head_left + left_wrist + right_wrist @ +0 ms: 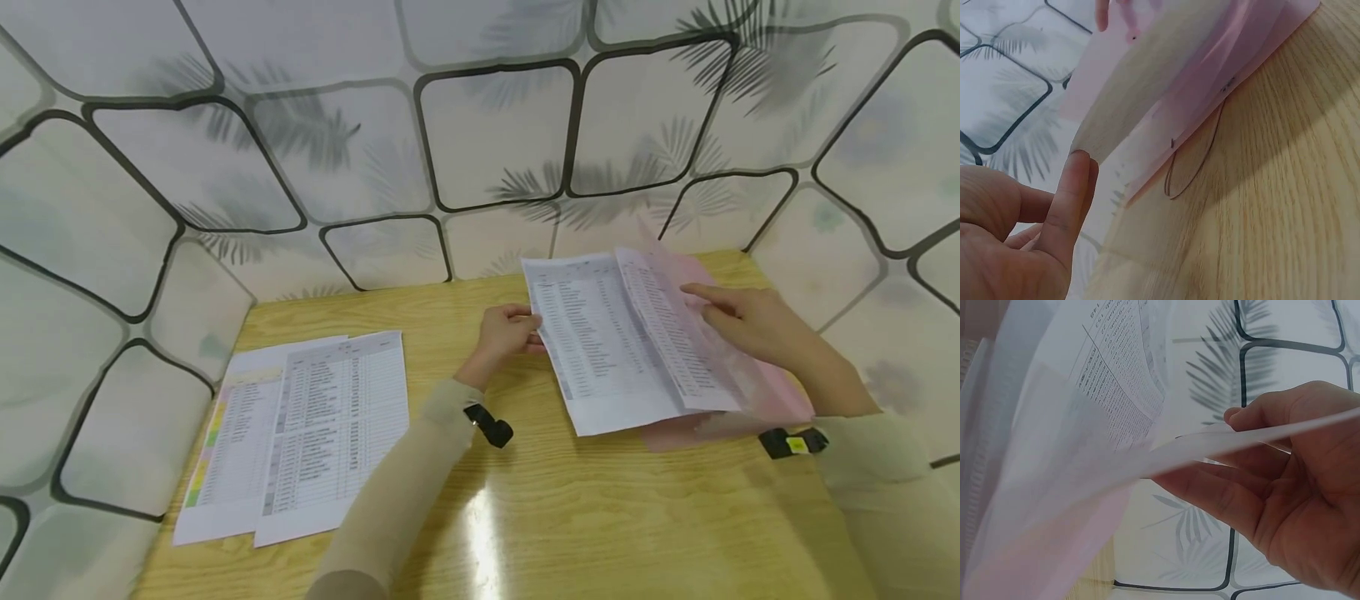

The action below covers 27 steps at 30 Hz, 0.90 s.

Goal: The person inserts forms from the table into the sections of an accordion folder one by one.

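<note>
A pink folder (pixel 757 392) lies open at the right of the wooden table (pixel 570 517), with printed sheets (pixel 600 342) of small list text on top. My left hand (pixel 528 327) pinches the left edge of the top printed sheet. In the left wrist view its fingertips (pixel 1079 165) meet the paper's lifted corner, and the pink folder (pixel 1222 75) lies beyond. My right hand (pixel 705 300) holds the folder's translucent cover (pixel 712 350), raised over the sheets. In the right wrist view the cover's edge (pixel 1210 447) runs between the thumb and fingers of the right hand (pixel 1235 444), with printed text (pixel 1122 362) behind.
Two more printed sheets (pixel 330 425) lie overlapped at the table's left, one with a coloured strip along its side (pixel 206 442). Panels with a leaf pattern (pixel 495 133) wall the table in at the back and both sides. A thin dark cord loop (pixel 1191 169) lies under the folder.
</note>
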{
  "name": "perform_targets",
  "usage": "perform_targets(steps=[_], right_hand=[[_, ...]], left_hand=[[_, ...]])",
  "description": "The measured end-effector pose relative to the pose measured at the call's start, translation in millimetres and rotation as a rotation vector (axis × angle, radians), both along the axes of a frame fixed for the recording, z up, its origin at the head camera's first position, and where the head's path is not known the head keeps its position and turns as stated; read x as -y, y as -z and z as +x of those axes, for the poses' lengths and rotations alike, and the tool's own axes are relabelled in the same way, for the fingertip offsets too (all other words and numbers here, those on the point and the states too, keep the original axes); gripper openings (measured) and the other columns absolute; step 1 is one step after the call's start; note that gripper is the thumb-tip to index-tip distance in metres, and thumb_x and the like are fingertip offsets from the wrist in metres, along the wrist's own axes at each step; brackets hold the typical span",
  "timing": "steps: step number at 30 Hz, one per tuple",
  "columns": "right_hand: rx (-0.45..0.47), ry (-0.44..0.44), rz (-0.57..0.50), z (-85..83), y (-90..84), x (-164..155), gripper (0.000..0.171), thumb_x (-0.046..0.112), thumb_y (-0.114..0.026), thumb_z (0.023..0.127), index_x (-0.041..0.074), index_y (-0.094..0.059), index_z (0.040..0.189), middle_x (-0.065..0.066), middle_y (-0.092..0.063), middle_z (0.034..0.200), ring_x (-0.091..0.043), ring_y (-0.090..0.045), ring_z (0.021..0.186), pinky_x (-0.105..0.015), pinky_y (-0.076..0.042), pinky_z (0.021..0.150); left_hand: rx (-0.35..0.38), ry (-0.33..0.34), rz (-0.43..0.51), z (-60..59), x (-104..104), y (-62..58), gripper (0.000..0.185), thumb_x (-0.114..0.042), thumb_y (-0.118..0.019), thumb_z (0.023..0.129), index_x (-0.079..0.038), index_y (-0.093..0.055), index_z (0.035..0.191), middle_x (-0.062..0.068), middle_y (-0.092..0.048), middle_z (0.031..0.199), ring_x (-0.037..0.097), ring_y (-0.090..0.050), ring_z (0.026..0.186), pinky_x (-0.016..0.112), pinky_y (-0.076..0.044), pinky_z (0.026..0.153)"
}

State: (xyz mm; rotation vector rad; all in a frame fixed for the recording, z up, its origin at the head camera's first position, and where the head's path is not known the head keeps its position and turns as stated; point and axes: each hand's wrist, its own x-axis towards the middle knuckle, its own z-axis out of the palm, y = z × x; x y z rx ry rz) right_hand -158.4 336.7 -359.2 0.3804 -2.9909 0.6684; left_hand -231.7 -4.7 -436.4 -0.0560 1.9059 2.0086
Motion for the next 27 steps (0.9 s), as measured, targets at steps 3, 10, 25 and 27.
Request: perform_targets(steps=[3,10,25,27], right_hand=[[0.0,0.002,0.006,0.1,0.1,0.1,0.044,0.018,-0.053,0.107,0.006,-0.059,0.149,0.008,-0.027,0.06,-0.006,-0.028,0.048,-0.025,-0.028,0.045],[0.012,0.006,-0.013,2.3,-0.9,0.5,0.044,0.018,-0.053,0.107,0.005,-0.059,0.149,0.008,-0.027,0.059,-0.006,-0.028,0.048,-0.024,-0.028,0.045],[0.0,-0.001,-0.012,0.9,-0.1,-1.3,0.044,0.018,-0.053,0.107,0.006,-0.059,0.149,0.008,-0.028,0.06,-0.006,-0.029,0.047,-0.025,-0.029,0.045],[0.002,0.002,-0.014,1.1,0.2,-1.3,0.044,0.018,-0.053,0.108,0.006,-0.059,0.149,0.008,-0.028,0.06,-0.006,-0.029,0.047,-0.025,-0.029,0.045]], left_hand=[[-0.006,0.004,0.013,0.2,-6.6,1.0,0.032,-0.001,-0.062,0.104,0.01,-0.064,0.134,0.032,-0.074,0.117,0.014,-0.071,0.062,0.057,-0.061,0.093],[0.005,0.023,-0.002,1.9,-13.8,0.8,0.032,0.001,-0.062,0.103,0.012,-0.064,0.133,0.031,-0.074,0.116,0.017,-0.072,0.064,0.051,-0.064,0.088],[0.03,0.068,0.01,-0.5,-17.8,0.9,0.037,-0.003,-0.063,0.104,0.011,-0.061,0.138,0.031,-0.074,0.116,0.02,-0.077,0.07,0.038,-0.067,0.074],[0.041,0.064,0.023,-0.2,-22.3,1.6,0.039,-0.003,-0.063,0.104,0.011,-0.059,0.141,0.031,-0.074,0.118,0.02,-0.077,0.071,0.038,-0.067,0.076]])
